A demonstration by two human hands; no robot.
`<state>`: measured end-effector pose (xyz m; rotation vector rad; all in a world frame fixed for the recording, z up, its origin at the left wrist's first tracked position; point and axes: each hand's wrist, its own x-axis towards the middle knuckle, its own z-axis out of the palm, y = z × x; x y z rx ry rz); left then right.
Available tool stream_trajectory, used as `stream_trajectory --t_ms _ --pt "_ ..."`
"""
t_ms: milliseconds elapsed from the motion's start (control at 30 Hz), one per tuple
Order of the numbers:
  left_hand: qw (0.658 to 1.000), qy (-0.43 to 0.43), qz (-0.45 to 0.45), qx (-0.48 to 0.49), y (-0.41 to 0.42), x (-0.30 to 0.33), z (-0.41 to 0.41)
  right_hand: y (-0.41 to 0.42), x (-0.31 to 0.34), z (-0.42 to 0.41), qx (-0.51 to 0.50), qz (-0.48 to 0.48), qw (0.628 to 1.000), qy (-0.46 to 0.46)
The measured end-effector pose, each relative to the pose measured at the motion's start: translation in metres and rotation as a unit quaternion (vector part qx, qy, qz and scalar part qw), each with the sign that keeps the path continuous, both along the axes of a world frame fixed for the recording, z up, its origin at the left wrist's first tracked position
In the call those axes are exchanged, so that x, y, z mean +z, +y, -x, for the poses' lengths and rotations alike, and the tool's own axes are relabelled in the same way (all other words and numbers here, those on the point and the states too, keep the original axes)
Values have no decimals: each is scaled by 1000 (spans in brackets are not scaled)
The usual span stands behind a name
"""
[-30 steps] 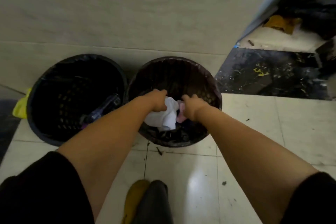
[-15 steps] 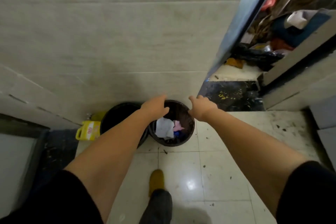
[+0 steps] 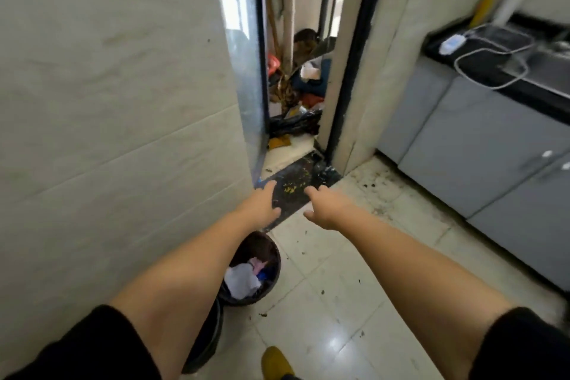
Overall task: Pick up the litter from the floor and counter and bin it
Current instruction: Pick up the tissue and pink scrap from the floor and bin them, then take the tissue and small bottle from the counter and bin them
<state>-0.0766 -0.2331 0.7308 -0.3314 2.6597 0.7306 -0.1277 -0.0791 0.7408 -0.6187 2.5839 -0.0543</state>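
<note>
Both hands lifted off bin (image 3: 271,251), now lower center; litter (image 3: 242,282) sits inside. Left hand (image 3: 260,205) and right hand (image 3: 324,210) empty, fingers spread. Risk: missing small floor (image 3: 339,302) specks, counter (image 3: 505,77) at right unchecked.

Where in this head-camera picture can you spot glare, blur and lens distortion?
Head view: glare sits on the glossy floor tile; the cabinet at the right edge is smeared with blur; the wall bows from wide-angle distortion.

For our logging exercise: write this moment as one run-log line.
left hand: open, empty | right hand: open, empty | bin: holds white paper | floor: specks remain
</note>
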Motion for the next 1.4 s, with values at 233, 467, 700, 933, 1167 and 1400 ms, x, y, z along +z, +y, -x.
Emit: stream_trajectory --t_ms 233,467,700,933,1167,1400 --pt "987 -11 3 -160 114 10 -29 160 19 -78 -205 -2 979 -4" --pt "949 -25 18 -313 238 6 -125 283 10 -246 -377 -17 926 -7" --pt "870 -24 39 -492 340 8 -212 350 23 -394 -536 -34 843 -14" --pt "772 17 50 -633 397 30 -268 367 40 -496 -669 -30 743 -5" --pt "708 37 44 -704 432 48 -301 372 47 -542 -726 -49 686 13" --pt "668 80 30 -739 518 59 -325 435 59 -562 -749 -53 658 62"
